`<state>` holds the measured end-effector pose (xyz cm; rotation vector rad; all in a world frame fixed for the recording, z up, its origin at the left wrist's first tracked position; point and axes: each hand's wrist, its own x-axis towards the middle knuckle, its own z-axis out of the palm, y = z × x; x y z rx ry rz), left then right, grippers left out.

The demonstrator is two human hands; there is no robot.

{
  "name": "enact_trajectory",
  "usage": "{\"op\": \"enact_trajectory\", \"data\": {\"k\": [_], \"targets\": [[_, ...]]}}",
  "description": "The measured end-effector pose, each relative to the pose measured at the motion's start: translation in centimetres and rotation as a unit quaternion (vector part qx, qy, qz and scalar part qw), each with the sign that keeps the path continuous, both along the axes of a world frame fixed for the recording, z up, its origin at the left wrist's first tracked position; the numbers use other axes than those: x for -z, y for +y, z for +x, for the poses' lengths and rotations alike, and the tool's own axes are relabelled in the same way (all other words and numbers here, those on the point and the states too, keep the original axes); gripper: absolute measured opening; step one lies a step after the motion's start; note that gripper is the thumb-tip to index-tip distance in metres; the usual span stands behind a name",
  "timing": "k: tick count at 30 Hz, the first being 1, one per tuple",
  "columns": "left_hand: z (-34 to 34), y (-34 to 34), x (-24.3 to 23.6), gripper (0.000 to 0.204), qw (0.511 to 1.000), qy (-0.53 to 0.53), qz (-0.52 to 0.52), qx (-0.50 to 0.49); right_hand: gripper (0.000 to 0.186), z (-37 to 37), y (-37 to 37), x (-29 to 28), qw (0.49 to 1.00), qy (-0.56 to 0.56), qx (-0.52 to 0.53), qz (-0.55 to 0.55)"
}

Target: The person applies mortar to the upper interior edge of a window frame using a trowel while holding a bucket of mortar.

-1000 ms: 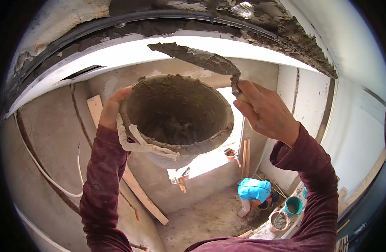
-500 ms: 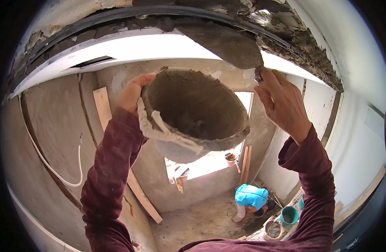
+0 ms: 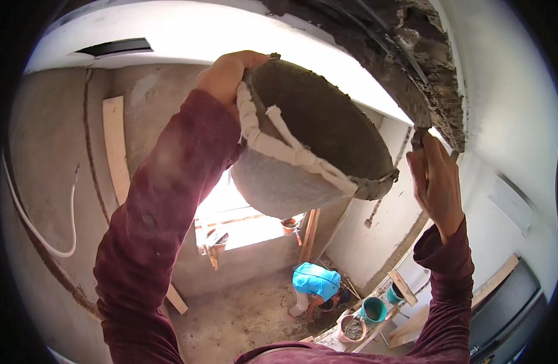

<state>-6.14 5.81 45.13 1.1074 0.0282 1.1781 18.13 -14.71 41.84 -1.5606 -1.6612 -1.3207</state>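
Observation:
My left hand (image 3: 221,79) is closed on the rim of a mortar-caked bucket (image 3: 291,185), raised and tilted, its mouth facing up and to the right. Pale cloth is wound along the rim, with a loose end sticking out. Grey mortar coats the inside. On the right, my right hand (image 3: 440,179) is wrapped round the dark handle of a trowel (image 3: 422,112). Its blade is up against the rough, mortar-covered beam (image 3: 433,76) overhead, and part of it blends in with the mortar there.
Below, a person in a blue shirt (image 3: 315,280) bends over a bucket on the floor. Teal buckets (image 3: 373,309) and an orange bucket (image 3: 352,327) stand on planks at lower right. A bright window opening (image 3: 242,224), leaning boards (image 3: 116,148) and a white hose (image 3: 67,252) are around me.
The trowel has gone from beside the bucket mouth to the beam at the right. The bucket has tilted further, and my view has swung rightward.

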Motion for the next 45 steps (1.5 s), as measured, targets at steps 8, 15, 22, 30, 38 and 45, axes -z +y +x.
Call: {"op": "enact_trajectory", "data": {"k": [8, 15, 22, 30, 38, 45], "targets": [[2.1, 2.2, -0.1, 0.016, 0.988, 0.023, -0.013, 0.151, 0.03, -2.6, -8.1, 0.5, 0.998, 0.045, 0.037, -0.035], [4.2, 2.0, 0.5, 0.015, 0.984, 0.008, -0.013, 0.18, 0.036, -3.2, -11.9, -2.3, 0.995, 0.028, 0.094, -0.035], [5.3, 2.3, 2.1, 0.031, 0.967, 0.024, 0.164, 0.193, 0.027, -2.3, -11.9, -6.4, 0.994, 0.001, 0.1, -0.054], [7.5, 4.8, 2.2, 0.04, 0.949, 0.048, 0.268, 0.16, 0.026, -2.5, -9.0, -10.2, 0.985, -0.103, 0.106, -0.091], [7.4, 5.5, 0.0, 0.033, 0.939, 0.057, 0.267, 0.208, 0.032, -3.6, -9.7, -15.2, 0.983, -0.001, 0.104, -0.15], [7.5, 4.8, -0.2, 0.038, 0.926, 0.029, 0.247, 0.285, 0.033, -5.9, -11.2, -13.5, 0.974, 0.138, 0.17, -0.057]]}}
